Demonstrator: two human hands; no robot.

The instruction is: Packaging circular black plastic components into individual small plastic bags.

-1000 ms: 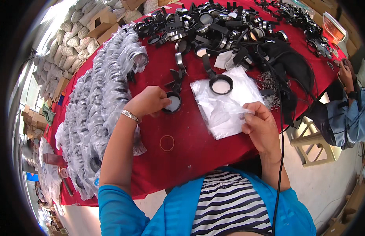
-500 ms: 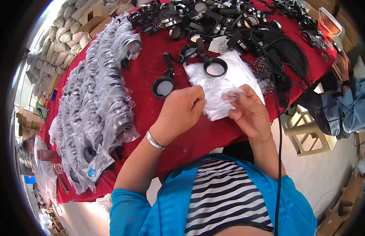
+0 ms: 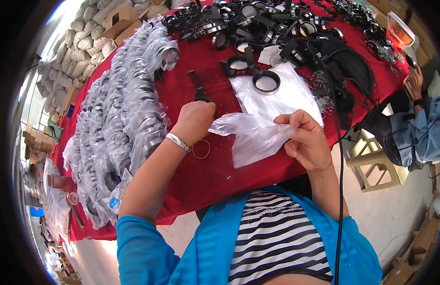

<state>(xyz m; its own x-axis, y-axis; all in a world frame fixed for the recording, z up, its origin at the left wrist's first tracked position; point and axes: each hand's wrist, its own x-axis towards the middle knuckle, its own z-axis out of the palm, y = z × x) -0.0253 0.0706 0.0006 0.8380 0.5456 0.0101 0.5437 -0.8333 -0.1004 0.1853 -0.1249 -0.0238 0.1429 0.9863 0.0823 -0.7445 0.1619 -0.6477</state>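
My left hand [image 3: 195, 119] is closed over the round end of a black ring-shaped piece with a strap-like handle [image 3: 197, 83]; its fingertips are hidden beneath the hand. In a thumb-and-finger pinch, my right hand [image 3: 305, 140] holds a clear plastic bag [image 3: 258, 137], which spreads out toward the left hand. Behind that bag lies a stack of flat clear bags [image 3: 296, 90] on the red tablecloth. Another black ring piece [image 3: 266, 82] with a pale disc rests on the stack. A thin yellowish loop [image 3: 201, 150] lies by my left wrist.
Rows of bagged pieces [image 3: 120, 109] cover the table's left side. Loose black ring pieces [image 3: 258, 23] pile up at the back. A black bag [image 3: 343, 66] and a hanging black cable [image 3: 338, 180] are on the right. Beyond a plastic stool [image 3: 376, 166], another person's hand [image 3: 416, 81] shows.
My left hand has moved left onto the black ring piece, which has shifted left. My right hand has drawn a clear bag off the stack toward me, and the bag now hangs spread out.
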